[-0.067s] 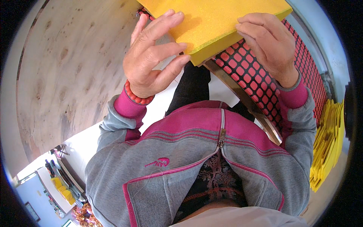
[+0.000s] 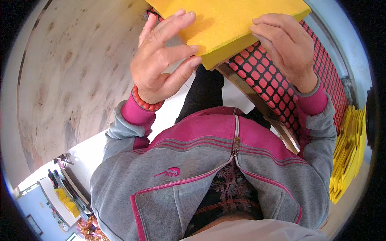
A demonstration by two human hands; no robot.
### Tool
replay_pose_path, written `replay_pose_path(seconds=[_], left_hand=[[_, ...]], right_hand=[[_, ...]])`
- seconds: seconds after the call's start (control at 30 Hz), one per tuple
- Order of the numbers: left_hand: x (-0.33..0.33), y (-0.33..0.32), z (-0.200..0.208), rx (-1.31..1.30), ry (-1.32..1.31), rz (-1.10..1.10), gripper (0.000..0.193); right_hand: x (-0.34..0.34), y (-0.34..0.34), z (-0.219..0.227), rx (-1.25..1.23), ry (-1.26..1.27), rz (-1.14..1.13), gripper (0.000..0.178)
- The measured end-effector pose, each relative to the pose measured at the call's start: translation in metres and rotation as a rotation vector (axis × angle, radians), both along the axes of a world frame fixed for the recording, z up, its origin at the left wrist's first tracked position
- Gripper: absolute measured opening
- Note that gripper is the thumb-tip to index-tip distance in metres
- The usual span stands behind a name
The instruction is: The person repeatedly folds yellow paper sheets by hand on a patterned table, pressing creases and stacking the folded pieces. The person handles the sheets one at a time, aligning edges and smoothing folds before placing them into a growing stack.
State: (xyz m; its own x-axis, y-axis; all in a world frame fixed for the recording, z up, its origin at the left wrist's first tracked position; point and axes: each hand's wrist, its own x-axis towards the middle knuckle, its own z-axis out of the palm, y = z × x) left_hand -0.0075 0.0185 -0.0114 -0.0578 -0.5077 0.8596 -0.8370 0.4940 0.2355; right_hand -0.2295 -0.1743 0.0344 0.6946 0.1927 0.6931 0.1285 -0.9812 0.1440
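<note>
A thick yellow foam sheet (image 2: 229,24) lies at the top of the view over a black-and-red grid mat (image 2: 281,80). My left hand (image 2: 163,60) rests on the sheet's near left corner, fingers spread on top and thumb against its edge. My right hand (image 2: 285,44) presses flat on the sheet's right side, fingers curled over the surface. A red bead bracelet (image 2: 146,103) circles my left wrist. My grey and pink zip jacket (image 2: 225,168) fills the lower middle.
A large wooden board (image 2: 76,80) spreads to the left. A stack of yellow sheets (image 2: 348,152) stands at the right edge. A wooden table edge (image 2: 257,104) runs under the grid mat. A shelf with small items (image 2: 64,193) sits lower left.
</note>
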Motion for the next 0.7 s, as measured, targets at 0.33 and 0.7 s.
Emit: replay_pose_path(seconds=[0.33, 0.7], left_hand=[[0.0001, 0.0007, 0.0037, 0.099, -0.024, 0.006, 0.017], [0.0036, 0.0, 0.0084, 0.144, -0.009, -0.034, 0.015]], right_hand=[[0.0066, -0.0025, -0.0024, -0.029, -0.07, -0.059, 0.022], [0.0091, -0.0014, -0.0084, -0.029, -0.084, -0.083, 0.022]])
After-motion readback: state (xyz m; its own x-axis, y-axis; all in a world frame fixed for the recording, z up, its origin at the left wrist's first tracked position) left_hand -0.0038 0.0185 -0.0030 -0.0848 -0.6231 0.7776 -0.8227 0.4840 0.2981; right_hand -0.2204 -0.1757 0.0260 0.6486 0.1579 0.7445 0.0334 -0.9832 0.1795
